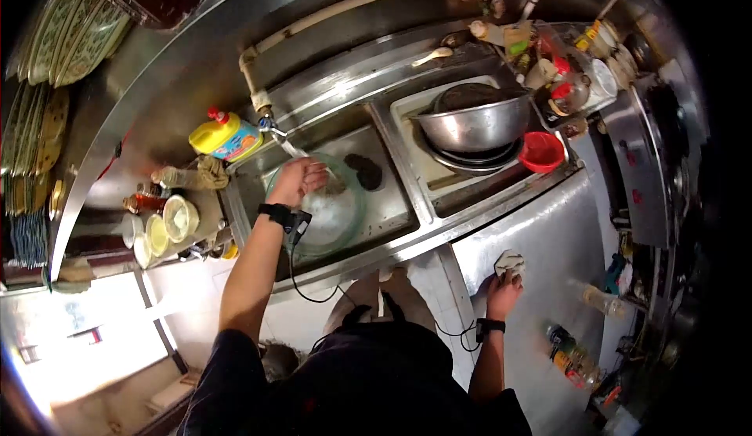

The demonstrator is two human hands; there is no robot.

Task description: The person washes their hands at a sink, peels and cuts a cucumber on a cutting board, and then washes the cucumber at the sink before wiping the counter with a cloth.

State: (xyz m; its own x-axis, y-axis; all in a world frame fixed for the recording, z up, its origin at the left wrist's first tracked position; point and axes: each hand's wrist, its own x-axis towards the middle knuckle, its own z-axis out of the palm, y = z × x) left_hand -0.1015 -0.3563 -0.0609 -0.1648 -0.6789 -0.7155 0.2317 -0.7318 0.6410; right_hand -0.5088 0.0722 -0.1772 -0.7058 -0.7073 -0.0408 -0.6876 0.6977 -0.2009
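My left hand (298, 181) is over the upper left part of a clear, greenish basin (356, 220) in the left sink. Its fingers are curled in close below the tap (270, 125); whatever they may hold is hidden. Whitish, foamy-looking water (325, 220) fills the basin. A dark sponge-like pad (364, 171) lies beside it on the sink bottom. On the steel counter to the right, my right hand (502, 295) is closed on a crumpled pale cloth (509, 264).
A yellow detergent bottle (227, 136) stands behind the left sink. A metal bowl (475, 125) and a red bowl (541, 151) sit in and by the right sink. Bottles (576, 358) lie on the counter. Stacked plates (74, 25) are at upper left.
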